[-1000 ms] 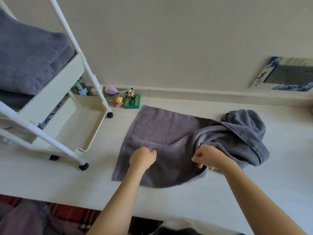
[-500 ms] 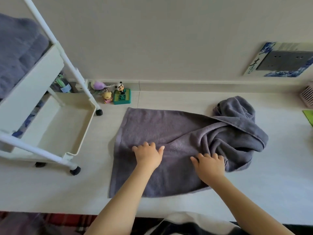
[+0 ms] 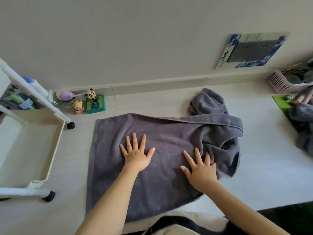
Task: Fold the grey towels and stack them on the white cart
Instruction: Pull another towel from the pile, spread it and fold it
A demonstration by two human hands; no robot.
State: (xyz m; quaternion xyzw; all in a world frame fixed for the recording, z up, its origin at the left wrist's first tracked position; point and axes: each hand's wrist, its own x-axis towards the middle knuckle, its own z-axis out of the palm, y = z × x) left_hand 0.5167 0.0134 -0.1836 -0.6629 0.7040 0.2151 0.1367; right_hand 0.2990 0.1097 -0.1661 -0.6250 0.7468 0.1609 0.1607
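Observation:
A grey towel [image 3: 162, 131] lies on the white table top, flat on its left half and bunched into folds at its right end. My left hand [image 3: 136, 154] presses flat on the towel's middle with fingers spread. My right hand [image 3: 200, 169] lies flat on the towel a little to the right, fingertips at the edge of the bunched part. The white cart [image 3: 55, 138] stands at the left; only its lower tray and posts show.
Small figurines [image 3: 92, 103] sit against the wall behind the towel. A pink basket [image 3: 281, 82] and a green mat with dark cloth [image 3: 303, 121] lie at the right edge. A framed grey panel [image 3: 250, 50] hangs on the wall.
Both hands went from closed on the towel to spread flat and slid forward on it. The towel's left half lies smoother. The view tilted down, so the cart's upper shelf left the frame.

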